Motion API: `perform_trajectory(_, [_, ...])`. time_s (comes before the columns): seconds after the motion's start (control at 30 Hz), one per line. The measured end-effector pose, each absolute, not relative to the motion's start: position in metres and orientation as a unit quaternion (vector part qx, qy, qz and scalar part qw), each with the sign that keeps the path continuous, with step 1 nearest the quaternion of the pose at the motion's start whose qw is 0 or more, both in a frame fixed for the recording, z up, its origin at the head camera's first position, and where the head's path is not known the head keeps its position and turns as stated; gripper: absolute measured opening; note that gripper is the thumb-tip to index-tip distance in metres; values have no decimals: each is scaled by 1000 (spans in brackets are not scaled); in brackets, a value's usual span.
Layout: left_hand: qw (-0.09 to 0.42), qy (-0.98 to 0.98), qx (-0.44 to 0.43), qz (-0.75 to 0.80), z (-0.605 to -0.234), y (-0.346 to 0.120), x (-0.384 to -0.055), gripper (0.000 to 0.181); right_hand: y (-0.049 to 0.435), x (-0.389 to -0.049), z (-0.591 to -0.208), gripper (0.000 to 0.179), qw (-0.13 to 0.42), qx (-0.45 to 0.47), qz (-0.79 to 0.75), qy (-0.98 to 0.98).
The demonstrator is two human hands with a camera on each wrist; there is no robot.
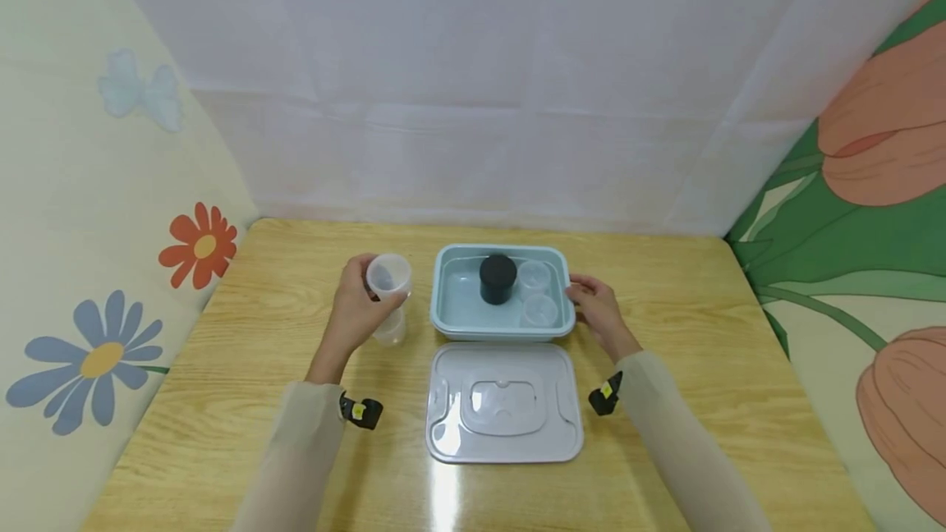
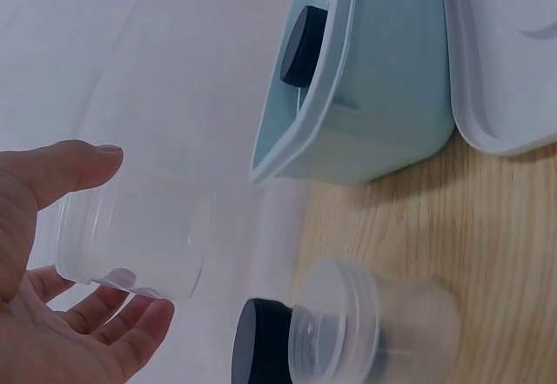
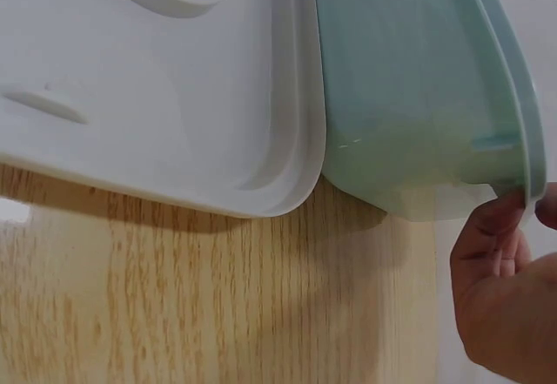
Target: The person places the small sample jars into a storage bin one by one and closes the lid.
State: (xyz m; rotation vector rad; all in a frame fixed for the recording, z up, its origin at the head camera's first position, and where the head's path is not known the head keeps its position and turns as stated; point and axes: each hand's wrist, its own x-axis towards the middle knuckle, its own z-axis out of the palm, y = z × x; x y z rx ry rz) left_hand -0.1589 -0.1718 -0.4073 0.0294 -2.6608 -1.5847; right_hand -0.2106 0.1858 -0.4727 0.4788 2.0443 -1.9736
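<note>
My left hand (image 1: pixel 355 302) grips a clear plastic jar (image 2: pixel 139 236), fingers and thumb around its side, held above the table. Below it stand another clear jar (image 2: pixel 413 327) and a black-lidded jar (image 2: pixel 263 340), partly hidden by the hand in the head view. At the right end of the light-blue box (image 1: pixel 458 327), my right hand (image 1: pixel 600 310) pinches the rim between thumb and fingers. Inside the box are a black jar (image 1: pixel 497 279) and two clear jars, one at the back (image 1: pixel 534 276) and one at the front (image 1: pixel 539 310).
A pale grey lid (image 1: pixel 506 446) lies flat on the wooden table (image 1: pixel 687 401), right in front of the box. A white cloth (image 1: pixel 458 146) hangs behind the table. Printed panels with flowers (image 1: pixel 101 360) border both sides.
</note>
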Motion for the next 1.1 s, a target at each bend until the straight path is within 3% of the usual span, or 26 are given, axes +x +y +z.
perform_trajectory(1.1, [-12,-866,-76,-495,-432,-92,-192,66,187,-211,-473,43,129,168,-685,697])
